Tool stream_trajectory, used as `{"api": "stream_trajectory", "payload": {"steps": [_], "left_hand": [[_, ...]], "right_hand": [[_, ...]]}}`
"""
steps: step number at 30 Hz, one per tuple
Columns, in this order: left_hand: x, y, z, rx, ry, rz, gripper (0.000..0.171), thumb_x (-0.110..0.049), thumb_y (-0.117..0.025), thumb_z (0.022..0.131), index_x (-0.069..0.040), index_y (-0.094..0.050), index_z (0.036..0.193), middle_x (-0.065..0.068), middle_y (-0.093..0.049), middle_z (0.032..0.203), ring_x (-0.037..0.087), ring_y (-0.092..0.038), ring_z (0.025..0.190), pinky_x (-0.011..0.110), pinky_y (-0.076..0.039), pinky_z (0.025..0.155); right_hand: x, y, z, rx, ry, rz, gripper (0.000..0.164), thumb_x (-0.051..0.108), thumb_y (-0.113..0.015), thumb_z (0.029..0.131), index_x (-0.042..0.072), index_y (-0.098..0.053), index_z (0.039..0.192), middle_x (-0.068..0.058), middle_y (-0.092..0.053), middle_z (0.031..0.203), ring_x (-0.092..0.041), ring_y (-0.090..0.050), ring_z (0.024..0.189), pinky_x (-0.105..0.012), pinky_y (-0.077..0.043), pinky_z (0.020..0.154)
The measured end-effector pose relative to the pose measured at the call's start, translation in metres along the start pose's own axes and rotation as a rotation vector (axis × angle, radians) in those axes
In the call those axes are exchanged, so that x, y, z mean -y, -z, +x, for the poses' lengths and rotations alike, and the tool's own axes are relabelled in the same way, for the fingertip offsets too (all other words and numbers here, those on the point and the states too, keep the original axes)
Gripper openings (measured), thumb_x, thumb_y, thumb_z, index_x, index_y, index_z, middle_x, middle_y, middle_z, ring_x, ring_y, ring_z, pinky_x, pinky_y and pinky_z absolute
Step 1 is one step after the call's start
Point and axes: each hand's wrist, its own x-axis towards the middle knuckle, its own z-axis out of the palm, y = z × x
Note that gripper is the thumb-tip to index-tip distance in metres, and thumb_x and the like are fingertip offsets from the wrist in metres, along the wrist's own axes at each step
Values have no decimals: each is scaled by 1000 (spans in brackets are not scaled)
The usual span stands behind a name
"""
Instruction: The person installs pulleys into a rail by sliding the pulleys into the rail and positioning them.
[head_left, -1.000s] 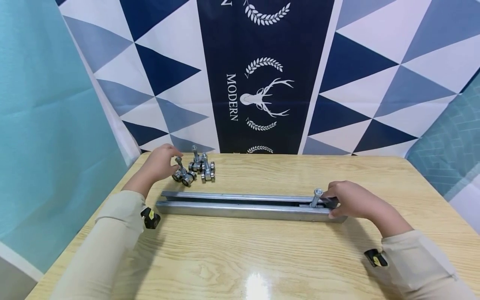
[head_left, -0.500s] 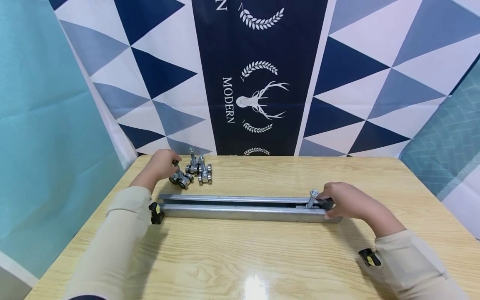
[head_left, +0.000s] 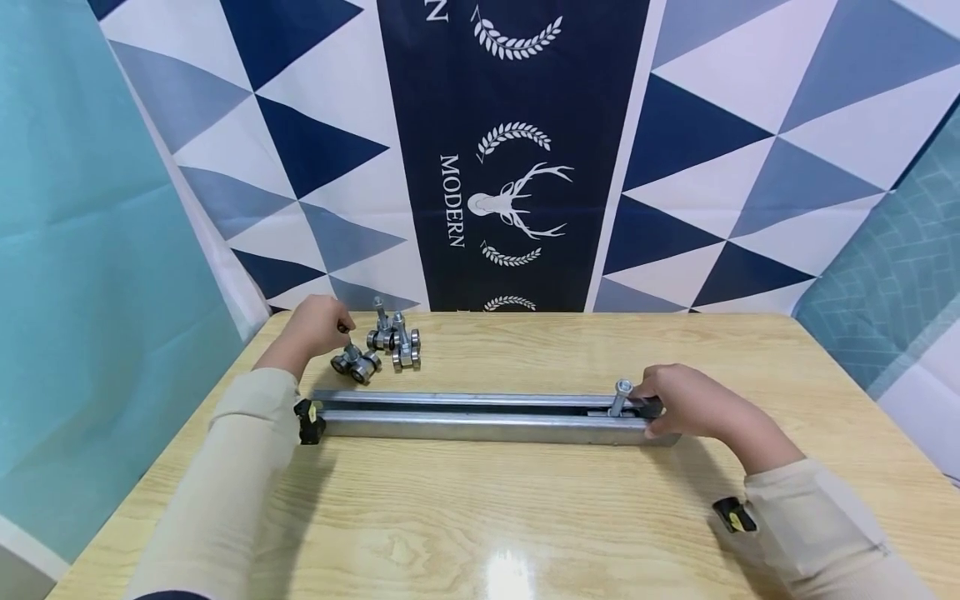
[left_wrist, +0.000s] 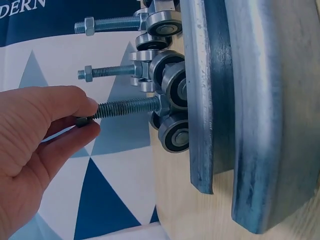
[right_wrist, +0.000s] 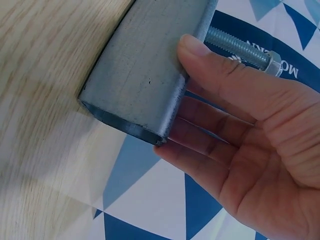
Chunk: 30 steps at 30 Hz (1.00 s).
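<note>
At the back left, my left hand pinches the top of a threaded bolt that stands up from a wheeled roller trolley. The trolley's wheels appear to rest on the table. Two more roller trolleys stand close to its right, bolts upward. A slotted steel channel rail lies across the table, slot up. My right hand grips the rail's right end, thumb on the near wall and fingers on the far side. Beside it, another trolley's bolt rises out of the slot; its wheels are hidden inside.
A wooden table carries everything. A patterned cloth hangs behind its back edge. Teal sheeting hangs at the left side. The rail's left end lies in front of the trolleys, close to my left wrist.
My left fingers have closed on the trolley's bolt, and that trolley has shifted slightly away from the other two. My right hand keeps its grip on the rail. The head view has shifted a little.
</note>
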Motion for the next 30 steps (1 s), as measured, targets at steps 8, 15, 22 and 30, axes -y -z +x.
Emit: {"api": "stream_trajectory", "payload": {"steps": [8,15,22,30], "left_hand": [[9,4,-7,10,10,1,14,-3,-63,70,-3,-72,81,12,-67,84,26,-61,78,42,-47,71],[20,10,-16,8,10,23,13,-6,-63,69,-3,-72,78,10,-67,79,24,-61,73,41,-48,69],[31,15,-27,16,35,27,11,-8,-65,70,-4,-72,77,9,-67,75,20,-61,65,42,-48,67],[38,29,-39,15,49,45,7,-9,-65,68,-6,-71,70,5,-65,68,16,-58,58,44,-47,66]], "right_hand": [[1,0,-3,-7,-15,-9,45,17,-80,59,1,-66,100,1,-52,77,-10,-41,61,-27,-37,54],[2,1,-4,-9,-8,-19,45,17,-80,59,1,-66,99,1,-51,77,-9,-41,61,-27,-37,54],[3,-1,-3,-11,9,-13,43,15,-79,60,1,-67,99,3,-49,73,-10,-37,59,-26,-33,52],[2,-2,-3,-21,14,-21,43,15,-79,60,1,-67,99,3,-48,72,-9,-36,58,-26,-33,51]]}}
